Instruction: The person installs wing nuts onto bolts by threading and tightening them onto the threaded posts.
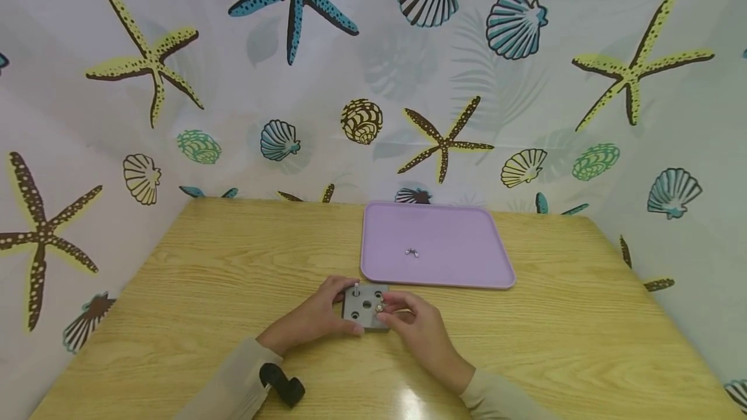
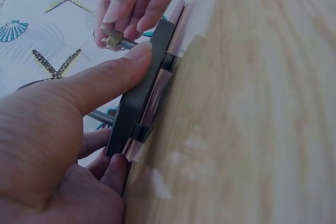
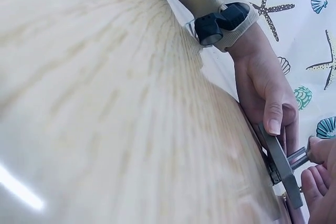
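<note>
A flat grey metal plate (image 1: 371,326) with several holes is held just over the table. My left hand (image 1: 318,316) grips it from the left side, thumb on the near edge and fingers around the far edge. Bolts pass through it, their heads on the underside; one bare threaded bolt (image 1: 356,290) stands up at the far left corner. On the other threaded bolt (image 2: 127,44) sits a brass-coloured wing nut (image 2: 112,39) near the tip. My right hand (image 1: 423,329) pinches this wing nut between thumb and fingers at the plate's right side.
A purple tray (image 1: 455,272) lies behind the plate, with a small shiny winged piece (image 1: 412,252) on it. The wooden table (image 1: 233,264) is bounded by a hanging cloth (image 1: 327,167) printed with shells and starfish. A black wrist camera (image 1: 283,384) sits on the left sleeve.
</note>
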Demonstrator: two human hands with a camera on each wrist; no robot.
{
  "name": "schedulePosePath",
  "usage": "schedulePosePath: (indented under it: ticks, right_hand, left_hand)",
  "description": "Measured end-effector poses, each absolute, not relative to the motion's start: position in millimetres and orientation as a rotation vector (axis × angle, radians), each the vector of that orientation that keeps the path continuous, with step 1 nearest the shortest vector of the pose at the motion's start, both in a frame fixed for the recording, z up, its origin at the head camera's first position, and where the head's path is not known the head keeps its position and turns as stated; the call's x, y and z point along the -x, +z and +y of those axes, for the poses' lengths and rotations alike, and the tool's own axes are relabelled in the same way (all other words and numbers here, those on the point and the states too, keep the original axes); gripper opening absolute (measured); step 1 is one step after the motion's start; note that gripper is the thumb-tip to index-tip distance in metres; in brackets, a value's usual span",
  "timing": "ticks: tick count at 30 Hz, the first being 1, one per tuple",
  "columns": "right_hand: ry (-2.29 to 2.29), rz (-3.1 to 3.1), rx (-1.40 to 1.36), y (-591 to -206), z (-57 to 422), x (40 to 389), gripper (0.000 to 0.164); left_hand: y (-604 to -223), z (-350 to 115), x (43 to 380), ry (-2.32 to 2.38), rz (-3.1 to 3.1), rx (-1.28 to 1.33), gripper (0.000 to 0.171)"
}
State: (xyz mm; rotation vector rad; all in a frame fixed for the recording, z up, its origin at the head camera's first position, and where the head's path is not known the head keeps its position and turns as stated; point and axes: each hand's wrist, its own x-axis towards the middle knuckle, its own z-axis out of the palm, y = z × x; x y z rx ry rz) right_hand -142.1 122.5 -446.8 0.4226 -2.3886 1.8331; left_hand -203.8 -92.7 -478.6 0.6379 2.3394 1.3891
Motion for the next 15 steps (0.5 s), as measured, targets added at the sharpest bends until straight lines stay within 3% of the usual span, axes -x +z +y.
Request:
schedulePosePath:
  ticks: [7, 15]
  right_hand:
    - [1.801, -2.375, -0.405, -472.8, 132.9, 151.4, 0.025]
    - [1.8, -2.419, -0.326, -471.0, 136.7, 147.6, 0.012]
  left_hand:
    - [-479.1, -93.0, 203.5, 1.41, 2.329, -0.662, 0.091]
    - [-476.7, -93.3, 201.4, 1.4, 2.33, -0.648, 0.093]
